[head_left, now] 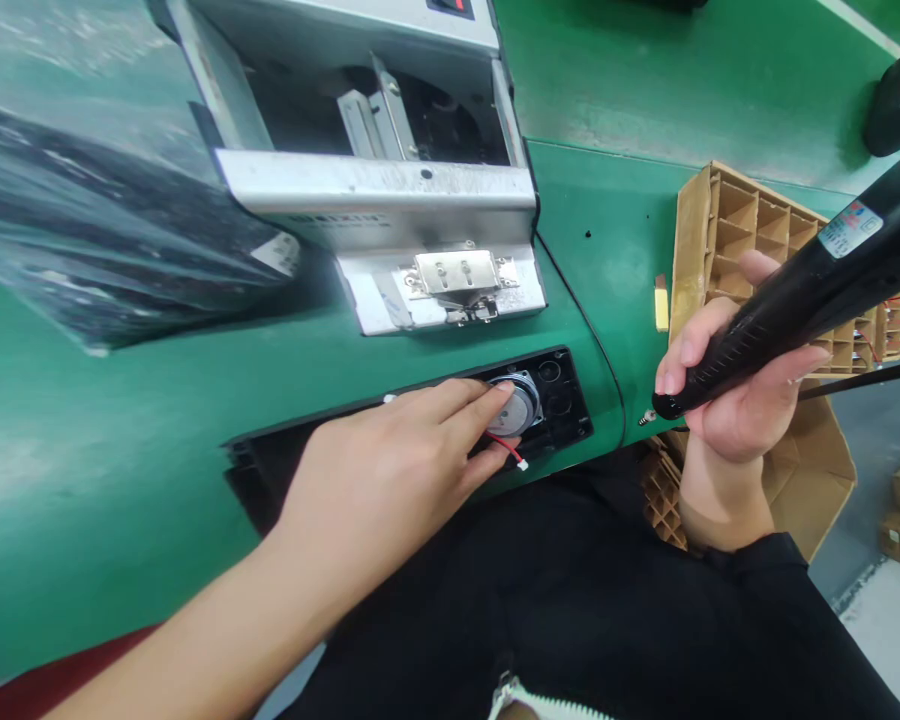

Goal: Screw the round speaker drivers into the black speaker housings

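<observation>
My left hand (397,455) reaches over a long black plastic housing (570,425), its fingers closed on a round speaker (520,408) with a metal frame. The speaker sits at the housing's right end, partly covered by my fingertips. A short red wire with a white plug (523,464) sticks out below my fingers. On the right, my right hand (742,390) is wrapped around a black electric screwdriver (817,280), raised off the table. The bit end of the screwdriver cannot be made out.
A metal screw feeder machine (382,185) stands behind the housing, a black cable (589,325) beside it. Left lies a dark plastic bag (120,220). At right are divided cardboard boxes (694,230) and a yellow piece (661,308) on the green table (105,480).
</observation>
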`<state>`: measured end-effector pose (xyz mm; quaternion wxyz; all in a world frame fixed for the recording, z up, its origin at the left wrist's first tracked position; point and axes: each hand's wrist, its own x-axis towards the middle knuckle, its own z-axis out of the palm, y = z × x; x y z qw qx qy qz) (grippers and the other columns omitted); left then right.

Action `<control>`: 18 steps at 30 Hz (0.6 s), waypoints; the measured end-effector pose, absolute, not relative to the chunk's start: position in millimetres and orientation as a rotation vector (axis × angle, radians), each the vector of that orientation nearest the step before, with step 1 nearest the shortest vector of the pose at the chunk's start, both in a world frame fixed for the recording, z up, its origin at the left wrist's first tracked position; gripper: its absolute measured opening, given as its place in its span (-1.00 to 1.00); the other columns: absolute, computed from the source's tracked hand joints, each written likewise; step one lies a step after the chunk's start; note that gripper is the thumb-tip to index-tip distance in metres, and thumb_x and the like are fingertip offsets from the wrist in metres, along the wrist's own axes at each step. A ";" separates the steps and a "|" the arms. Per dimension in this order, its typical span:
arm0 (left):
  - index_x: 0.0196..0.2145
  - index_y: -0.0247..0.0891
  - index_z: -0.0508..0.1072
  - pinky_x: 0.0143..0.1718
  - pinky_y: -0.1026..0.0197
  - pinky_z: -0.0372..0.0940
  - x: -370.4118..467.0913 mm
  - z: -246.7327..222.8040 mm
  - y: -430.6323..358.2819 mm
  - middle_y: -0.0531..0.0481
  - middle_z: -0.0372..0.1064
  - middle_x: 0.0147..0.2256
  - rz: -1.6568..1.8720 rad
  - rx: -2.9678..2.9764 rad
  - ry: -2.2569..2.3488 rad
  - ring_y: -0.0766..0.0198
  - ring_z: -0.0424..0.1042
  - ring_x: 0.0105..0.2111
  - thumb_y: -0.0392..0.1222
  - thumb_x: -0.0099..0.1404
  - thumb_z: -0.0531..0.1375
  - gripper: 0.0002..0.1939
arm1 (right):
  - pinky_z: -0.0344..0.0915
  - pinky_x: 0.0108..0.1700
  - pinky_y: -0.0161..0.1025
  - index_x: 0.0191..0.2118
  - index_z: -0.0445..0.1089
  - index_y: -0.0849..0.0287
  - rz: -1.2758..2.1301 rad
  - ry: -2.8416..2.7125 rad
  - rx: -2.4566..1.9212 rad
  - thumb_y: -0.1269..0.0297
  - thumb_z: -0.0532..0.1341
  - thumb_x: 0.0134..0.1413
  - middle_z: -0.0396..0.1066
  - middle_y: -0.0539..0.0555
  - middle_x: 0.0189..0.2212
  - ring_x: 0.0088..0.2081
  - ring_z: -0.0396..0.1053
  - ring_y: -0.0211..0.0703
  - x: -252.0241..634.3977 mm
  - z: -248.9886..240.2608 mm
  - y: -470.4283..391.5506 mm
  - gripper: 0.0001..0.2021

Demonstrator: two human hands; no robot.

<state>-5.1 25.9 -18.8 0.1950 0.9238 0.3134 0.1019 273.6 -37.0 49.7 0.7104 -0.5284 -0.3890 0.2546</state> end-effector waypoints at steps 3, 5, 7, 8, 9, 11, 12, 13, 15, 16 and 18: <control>0.29 -0.04 0.75 -0.27 0.05 0.57 -4.0 -15.3 26.7 -0.12 0.83 0.16 0.208 2.561 0.889 -0.10 0.83 0.01 -0.08 0.77 0.13 -0.59 | 0.26 -0.72 -0.26 0.30 0.61 -0.10 0.567 -0.844 -1.173 -0.37 0.31 0.51 0.55 -0.14 -0.45 -0.68 0.35 -0.25 272.5 49.5 -38.3 -0.45; 0.30 -0.10 0.77 -0.27 0.00 0.60 -3.6 -13.3 27.9 -0.19 0.83 0.15 0.202 2.574 0.871 -0.15 0.83 -0.01 -0.08 0.75 0.16 -0.58 | 0.27 -0.71 -0.27 0.30 0.62 -0.09 0.571 -0.842 -1.161 -0.34 0.31 0.53 0.56 -0.14 -0.44 -0.67 0.36 -0.25 272.5 48.7 -39.3 -0.46; 0.31 -0.16 0.78 -0.27 -0.01 0.62 -3.3 -11.6 29.4 -0.24 0.83 0.15 0.194 2.602 0.845 -0.17 0.84 -0.02 -0.10 0.73 0.19 -0.57 | 0.26 -0.71 -0.28 0.30 0.60 -0.09 0.566 -0.845 -1.172 -0.35 0.30 0.53 0.56 -0.13 -0.44 -0.67 0.36 -0.26 273.1 48.0 -40.5 -0.45; 0.31 -0.18 0.78 -0.27 0.00 0.62 -3.1 -10.9 30.2 -0.24 0.83 0.15 0.180 2.624 0.830 -0.15 0.84 -0.02 -0.12 0.73 0.19 -0.57 | 0.25 -0.71 -0.29 0.30 0.59 -0.10 0.561 -0.847 -1.182 -0.36 0.30 0.52 0.55 -0.14 -0.44 -0.68 0.35 -0.26 273.6 47.9 -41.1 -0.45; 0.31 -0.19 0.78 -0.28 0.03 0.62 -2.9 -10.3 30.8 -0.24 0.83 0.16 0.164 2.647 0.822 -0.13 0.84 -0.03 -0.13 0.72 0.20 -0.58 | 0.25 -0.72 -0.29 0.30 0.59 -0.10 0.558 -0.849 -1.190 -0.38 0.30 0.51 0.55 -0.14 -0.44 -0.68 0.34 -0.27 274.2 47.9 -41.8 -0.44; 0.31 -0.20 0.77 -0.29 0.05 0.60 -2.2 -9.4 31.7 -0.22 0.83 0.17 0.131 2.681 0.815 -0.11 0.85 -0.03 -0.13 0.73 0.19 -0.58 | 0.25 -0.71 -0.28 0.31 0.58 -0.11 0.556 -0.838 -1.202 -0.39 0.30 0.49 0.54 -0.15 -0.45 -0.69 0.33 -0.27 275.7 48.4 -43.3 -0.43; 0.31 -0.18 0.77 -0.29 0.05 0.60 -1.9 -9.2 32.0 -0.21 0.83 0.18 0.116 2.684 0.817 -0.10 0.85 -0.03 -0.12 0.74 0.18 -0.58 | 0.26 -0.71 -0.28 0.31 0.57 -0.11 0.559 -0.831 -1.204 -0.40 0.31 0.48 0.53 -0.15 -0.45 -0.69 0.33 -0.26 276.6 48.7 -44.1 -0.41; 0.31 -0.17 0.77 -0.30 0.05 0.59 -1.8 -9.3 32.1 -0.20 0.83 0.18 0.116 2.680 0.820 -0.11 0.85 -0.03 -0.11 0.74 0.17 -0.58 | 0.26 -0.71 -0.28 0.31 0.58 -0.11 0.560 -0.822 -1.206 -0.42 0.31 0.47 0.54 -0.15 -0.44 -0.69 0.33 -0.26 277.4 48.8 -44.8 -0.40; 0.31 -0.15 0.77 -0.31 0.04 0.57 -1.8 -10.2 32.4 -0.20 0.83 0.17 0.138 2.658 0.835 -0.11 0.84 -0.04 -0.11 0.75 0.16 -0.58 | 0.26 -0.71 -0.28 0.32 0.58 -0.10 0.563 -0.813 -1.202 -0.43 0.31 0.46 0.54 -0.15 -0.44 -0.69 0.33 -0.26 278.9 48.4 -45.9 -0.38; 0.31 -0.15 0.77 -0.31 0.05 0.56 -1.9 -11.0 32.5 -0.20 0.83 0.16 0.145 2.647 0.841 -0.10 0.84 -0.05 -0.12 0.74 0.17 -0.58 | 0.25 -0.71 -0.28 0.33 0.58 -0.09 0.563 -0.814 -1.194 -0.43 0.31 0.47 0.55 -0.15 -0.44 -0.69 0.33 -0.26 279.3 47.8 -46.2 -0.38; 0.31 -0.14 0.77 -0.31 0.05 0.54 -2.1 -13.1 33.2 -0.21 0.82 0.16 0.140 2.633 0.844 -0.09 0.83 -0.07 -0.12 0.72 0.20 -0.59 | 0.24 -0.71 -0.29 0.33 0.58 -0.08 0.571 -0.824 -1.171 -0.39 0.30 0.49 0.56 -0.14 -0.44 -0.69 0.34 -0.27 279.0 46.4 -46.0 -0.40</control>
